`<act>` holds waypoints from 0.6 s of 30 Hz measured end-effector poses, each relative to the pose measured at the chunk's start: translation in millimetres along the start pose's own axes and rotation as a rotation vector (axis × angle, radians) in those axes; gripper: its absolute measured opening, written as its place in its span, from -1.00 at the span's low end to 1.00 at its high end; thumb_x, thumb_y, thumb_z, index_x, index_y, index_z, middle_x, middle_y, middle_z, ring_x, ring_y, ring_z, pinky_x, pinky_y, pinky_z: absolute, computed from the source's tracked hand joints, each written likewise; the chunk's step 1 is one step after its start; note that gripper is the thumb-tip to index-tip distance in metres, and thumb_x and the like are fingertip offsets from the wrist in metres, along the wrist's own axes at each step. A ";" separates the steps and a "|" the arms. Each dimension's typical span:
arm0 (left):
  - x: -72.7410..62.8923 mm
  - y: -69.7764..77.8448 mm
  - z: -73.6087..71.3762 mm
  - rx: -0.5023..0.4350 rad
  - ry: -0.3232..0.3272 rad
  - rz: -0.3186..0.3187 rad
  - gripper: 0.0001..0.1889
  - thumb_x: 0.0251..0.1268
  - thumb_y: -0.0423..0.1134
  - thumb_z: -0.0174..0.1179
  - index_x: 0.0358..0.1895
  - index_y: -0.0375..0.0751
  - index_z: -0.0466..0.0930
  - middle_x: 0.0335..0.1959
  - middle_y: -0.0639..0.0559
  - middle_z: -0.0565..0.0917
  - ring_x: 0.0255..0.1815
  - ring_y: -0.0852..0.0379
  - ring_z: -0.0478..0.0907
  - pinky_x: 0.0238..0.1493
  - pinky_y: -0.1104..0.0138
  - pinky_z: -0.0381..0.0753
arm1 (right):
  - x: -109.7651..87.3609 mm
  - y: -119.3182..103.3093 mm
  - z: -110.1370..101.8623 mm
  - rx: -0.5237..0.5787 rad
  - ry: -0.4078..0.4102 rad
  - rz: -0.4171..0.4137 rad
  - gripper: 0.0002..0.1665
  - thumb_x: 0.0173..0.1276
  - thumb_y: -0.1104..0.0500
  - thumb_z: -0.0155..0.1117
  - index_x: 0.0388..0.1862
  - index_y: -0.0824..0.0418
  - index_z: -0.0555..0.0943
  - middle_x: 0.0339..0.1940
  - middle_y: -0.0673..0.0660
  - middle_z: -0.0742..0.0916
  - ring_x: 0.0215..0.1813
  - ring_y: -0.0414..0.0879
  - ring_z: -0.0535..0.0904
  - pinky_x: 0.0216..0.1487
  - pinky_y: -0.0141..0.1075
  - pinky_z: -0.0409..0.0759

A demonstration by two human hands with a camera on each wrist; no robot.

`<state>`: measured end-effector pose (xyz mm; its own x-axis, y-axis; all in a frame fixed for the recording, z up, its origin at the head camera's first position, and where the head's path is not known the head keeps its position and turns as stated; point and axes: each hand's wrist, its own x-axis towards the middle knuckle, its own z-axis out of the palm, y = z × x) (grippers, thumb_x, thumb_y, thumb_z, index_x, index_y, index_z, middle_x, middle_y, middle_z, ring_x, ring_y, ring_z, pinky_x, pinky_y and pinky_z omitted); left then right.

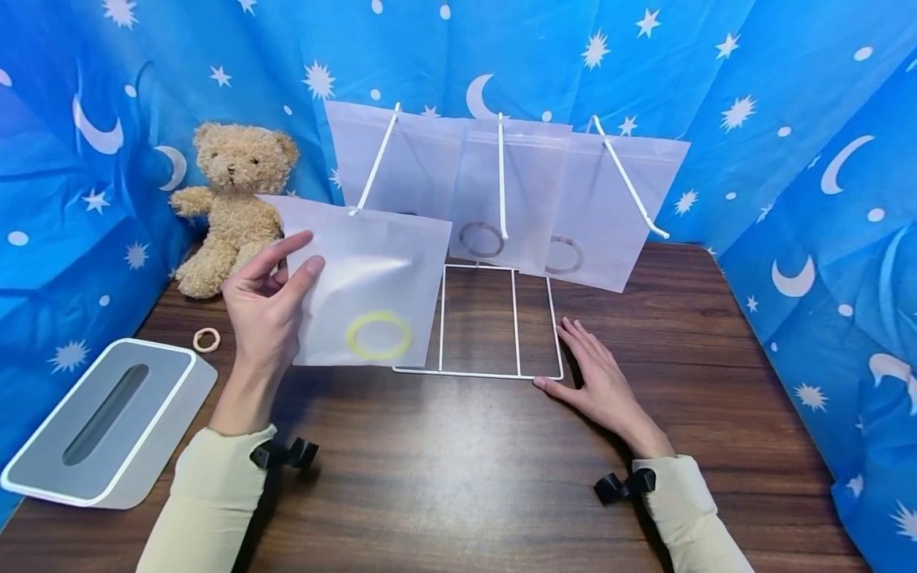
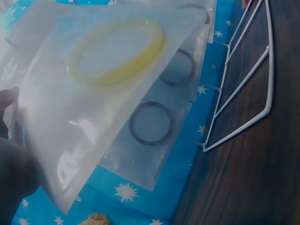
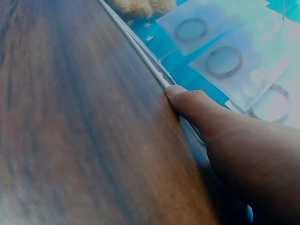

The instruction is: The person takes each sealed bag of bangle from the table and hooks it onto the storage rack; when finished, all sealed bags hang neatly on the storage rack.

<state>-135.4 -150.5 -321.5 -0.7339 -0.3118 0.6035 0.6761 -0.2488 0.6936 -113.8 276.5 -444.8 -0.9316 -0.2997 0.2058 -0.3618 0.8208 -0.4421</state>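
Note:
My left hand (image 1: 268, 298) pinches the left edge of a frosted plastic bag (image 1: 358, 270) between thumb and fingers. Inside the bag lies a yellow bangle (image 1: 378, 335), seen larger in the left wrist view. The bag's top edge meets the tip of the left prong (image 1: 376, 159) of a white wire rack (image 1: 515, 318); whether the prong passes through it I cannot tell. My right hand (image 1: 602, 386) touches the rack's base at its front right corner, thumb and fingers spread. In the right wrist view, the thumb (image 3: 197, 105) presses on the front wire.
Behind, three frosted bags (image 1: 512, 199) hang on the rack's prongs, with dark rings (image 1: 481, 239) showing through. At the left are a teddy bear (image 1: 239, 183), a small beige ring (image 1: 206, 341) and a grey-topped tissue box (image 1: 158, 430). A blue starry curtain (image 1: 774, 119) surrounds the wooden table (image 1: 466, 477).

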 end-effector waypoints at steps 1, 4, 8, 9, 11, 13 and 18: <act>2.9 -3.5 1.5 0.003 0.005 0.000 -0.66 0.04 -0.61 0.38 -0.06 -0.68 0.60 -0.48 -0.17 0.62 -0.72 0.27 0.29 -0.74 0.51 0.19 | -0.3 -0.1 -0.2 0.001 -0.003 0.000 0.12 0.17 -0.36 0.35 0.55 0.16 0.19 0.56 0.16 0.22 0.55 0.13 0.01 0.42 0.21 0.02; 11.5 -14.2 4.9 -0.008 0.013 -0.013 -0.65 0.04 -0.59 0.39 -0.05 -0.65 0.61 -0.52 -0.16 0.62 -0.67 0.27 0.42 -0.68 0.54 0.35 | -1.4 0.3 -0.2 0.004 -0.003 -0.001 0.12 0.17 -0.36 0.35 0.55 0.17 0.20 0.56 0.17 0.22 0.55 0.13 0.01 0.42 0.21 0.01; 23.6 -28.1 8.5 -0.047 0.027 -0.054 -0.63 0.04 -0.58 0.39 -0.01 -0.60 0.62 -0.33 -0.27 0.71 -0.66 0.22 0.55 -0.63 0.49 0.50 | -1.6 1.1 -0.3 0.005 0.003 -0.010 0.11 0.18 -0.35 0.35 0.54 0.17 0.21 0.56 0.17 0.22 0.55 0.14 0.02 0.42 0.20 0.02; 26.9 -31.4 9.6 -0.052 0.030 -0.058 -0.62 0.04 -0.58 0.40 -0.01 -0.59 0.62 -0.30 -0.27 0.71 -0.69 0.25 0.50 -0.66 0.51 0.45 | -1.6 1.0 -0.4 0.006 0.005 -0.013 0.11 0.18 -0.35 0.36 0.54 0.17 0.21 0.56 0.17 0.23 0.55 0.14 0.02 0.42 0.20 0.02; 33.4 -37.1 12.2 -0.052 0.042 -0.064 -0.63 0.04 -0.57 0.41 -0.01 -0.55 0.64 -0.26 -0.25 0.72 -0.78 0.29 0.34 -0.74 0.55 0.30 | -1.6 1.3 0.0 0.005 0.007 -0.021 0.11 0.18 -0.35 0.35 0.54 0.17 0.21 0.55 0.17 0.23 0.55 0.14 0.02 0.42 0.19 0.02; 39.7 -42.0 15.3 -0.052 0.049 -0.066 -0.63 0.04 -0.56 0.41 -0.02 -0.53 0.65 -0.20 -0.24 0.72 -0.80 0.30 0.15 -0.77 0.54 0.13 | -1.8 1.8 0.4 0.004 0.010 -0.025 0.11 0.18 -0.35 0.36 0.54 0.18 0.21 0.55 0.17 0.24 0.55 0.13 0.03 0.42 0.18 0.03; 51.9 -53.0 21.7 -0.100 0.074 -0.103 -0.62 0.01 -0.61 0.40 -0.02 -0.50 0.67 -0.07 -0.22 0.70 -0.80 0.29 0.08 -0.74 0.54 0.17 | -1.6 2.4 -0.5 0.005 0.021 -0.027 0.13 0.16 -0.37 0.36 0.54 0.18 0.22 0.55 0.16 0.25 0.55 0.11 0.03 0.44 0.14 0.02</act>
<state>-210.8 -133.6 -318.5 -0.7954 -0.3458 0.4977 0.6032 -0.3718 0.7056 -113.2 279.2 -445.8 -0.9203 -0.3117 0.2363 -0.3873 0.8101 -0.4402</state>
